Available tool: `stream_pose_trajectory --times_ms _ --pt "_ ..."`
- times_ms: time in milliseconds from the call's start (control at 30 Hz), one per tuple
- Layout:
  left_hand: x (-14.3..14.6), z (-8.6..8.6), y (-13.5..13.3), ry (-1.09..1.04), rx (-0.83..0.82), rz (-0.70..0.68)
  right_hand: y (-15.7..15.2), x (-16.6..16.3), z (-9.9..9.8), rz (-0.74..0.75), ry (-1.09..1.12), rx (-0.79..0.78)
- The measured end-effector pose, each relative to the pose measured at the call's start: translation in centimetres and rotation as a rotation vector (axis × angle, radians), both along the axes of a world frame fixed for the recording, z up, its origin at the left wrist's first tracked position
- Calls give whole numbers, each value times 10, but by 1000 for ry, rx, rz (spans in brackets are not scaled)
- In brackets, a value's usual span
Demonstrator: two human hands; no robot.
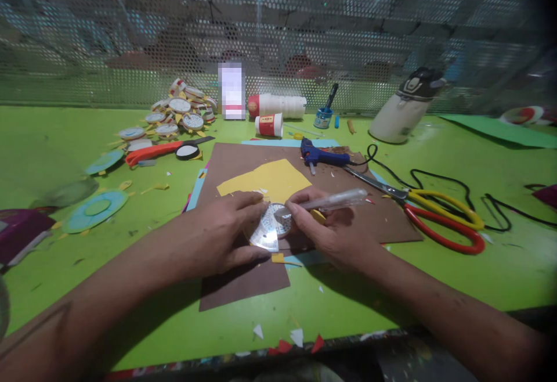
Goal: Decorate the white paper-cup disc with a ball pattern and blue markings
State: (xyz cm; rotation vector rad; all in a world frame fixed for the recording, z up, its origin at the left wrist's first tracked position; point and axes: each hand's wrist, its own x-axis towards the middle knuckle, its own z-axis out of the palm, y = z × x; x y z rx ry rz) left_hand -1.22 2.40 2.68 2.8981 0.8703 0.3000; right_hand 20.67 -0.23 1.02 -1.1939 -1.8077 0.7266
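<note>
A small round disc with a printed face (275, 219) lies over the brown sheet, between my hands. My left hand (237, 225) grips it from the left, fingers on the far side and thumb on the near side. A shiny silvery wedge-shaped piece (265, 240) shows beside the thumb. My right hand (324, 225) is closed around a slim, clear-handled craft knife (335, 199), its grey tip touching or just above the disc. Yellow card (272, 177) lies behind the hands on brown sheets (369, 219). A small yellow scrap (277, 258) is just in front.
Scissors (444, 219) and a blue glue gun (324, 154) with a black cord lie right. A kettle-like jug (402, 106), paper cups (268, 125) and an ink pot (322, 118) stand behind. Left are piled round pieces (179, 105), a red-orange cutter (159, 151) and blue rings (94, 211).
</note>
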Motion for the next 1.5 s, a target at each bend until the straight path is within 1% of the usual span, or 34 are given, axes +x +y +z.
stream_pose_trajectory --times_ms 233,467,667,967,1133,1433,1500 --pt "-1 0 0 -11 -29 11 1 -2 3 23 9 -49" --pt "0 2 -2 -25 -18 13 -2 -4 7 40 -4 -42" --pt "1 3 -2 -27 -30 14 -5 -5 6 60 59 -105" --pt "0 3 -2 -3 -12 7 -7 -6 5 94 174 -253" --pt "-1 2 -2 -18 -28 13 -8 -6 5 75 117 -191" --pt "-1 2 -2 4 -1 9 -8 -5 10 38 -1 -61" --pt "-1 2 -2 2 -4 11 -8 -5 10 28 6 -63"
